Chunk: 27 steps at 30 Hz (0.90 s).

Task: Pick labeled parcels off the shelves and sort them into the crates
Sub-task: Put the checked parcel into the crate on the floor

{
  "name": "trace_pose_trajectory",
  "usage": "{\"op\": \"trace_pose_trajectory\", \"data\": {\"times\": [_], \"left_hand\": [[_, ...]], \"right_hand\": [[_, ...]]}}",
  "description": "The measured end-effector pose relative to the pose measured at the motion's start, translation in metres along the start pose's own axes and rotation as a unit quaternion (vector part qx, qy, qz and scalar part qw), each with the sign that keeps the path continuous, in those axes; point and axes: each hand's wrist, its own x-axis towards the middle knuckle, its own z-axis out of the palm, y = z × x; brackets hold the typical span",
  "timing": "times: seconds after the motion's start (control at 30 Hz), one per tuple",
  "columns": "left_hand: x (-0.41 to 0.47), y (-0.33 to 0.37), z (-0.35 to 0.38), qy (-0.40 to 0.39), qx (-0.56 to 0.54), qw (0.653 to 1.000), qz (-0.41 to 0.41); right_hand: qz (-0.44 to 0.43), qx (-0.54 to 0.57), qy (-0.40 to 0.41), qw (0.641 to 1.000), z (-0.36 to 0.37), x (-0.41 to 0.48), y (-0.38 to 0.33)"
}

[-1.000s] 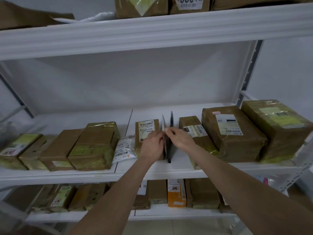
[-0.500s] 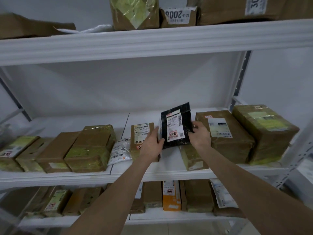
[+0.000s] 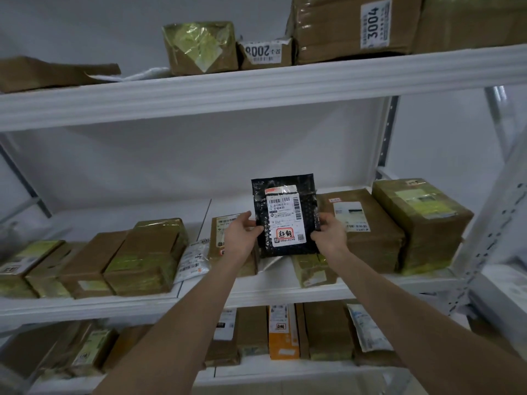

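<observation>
A flat black bubble-mailer parcel (image 3: pixel 285 192) with a white shipping label faces me, held upright above the middle shelf (image 3: pixel 285 292). My left hand (image 3: pixel 241 236) grips its left edge, thumb on the front. My right hand (image 3: pixel 329 233) grips its right edge, fingers behind the parcel. Below and behind the parcel stand a narrow brown labeled box (image 3: pixel 221 223) on the left and a taped brown box (image 3: pixel 312 270) on the right. No crate is in view.
Brown taped boxes line the middle shelf: a row at left (image 3: pixel 142 258) and two large ones at right (image 3: pixel 368 223), (image 3: pixel 422 220). A white poly bag (image 3: pixel 192 262) lies between. More parcels fill the top shelf (image 3: pixel 353 27) and the bottom shelf (image 3: pixel 283 332). A metal upright (image 3: pixel 484 252) stands at right.
The black parcel was pulled out from between the upright boxes, turned label-forward and lifted higher. Both hands moved up with it, and my view tilted upward.
</observation>
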Motion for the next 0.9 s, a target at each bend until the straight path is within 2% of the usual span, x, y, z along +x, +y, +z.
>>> {"op": "trace_pose_trajectory", "data": {"times": [0.17, 0.5, 0.63, 0.9], "left_hand": [[-0.010, -0.004, -0.001, -0.004, 0.014, 1.000, 0.012], [-0.048, -0.035, -0.023, -0.024, 0.058, 0.998, -0.031], [-0.078, -0.068, -0.052, 0.019, 0.020, 0.995, -0.096], [-0.140, -0.154, -0.137, 0.085, 0.045, 0.971, -0.217]], "right_hand": [[-0.027, -0.086, -0.065, 0.994, 0.003, -0.007, 0.002], [-0.082, -0.205, -0.103, 0.970, 0.028, -0.032, 0.012], [-0.116, -0.237, -0.165, 0.950, 0.061, -0.054, 0.016], [-0.149, -0.283, -0.272, 0.908, 0.166, -0.127, 0.029]]}}
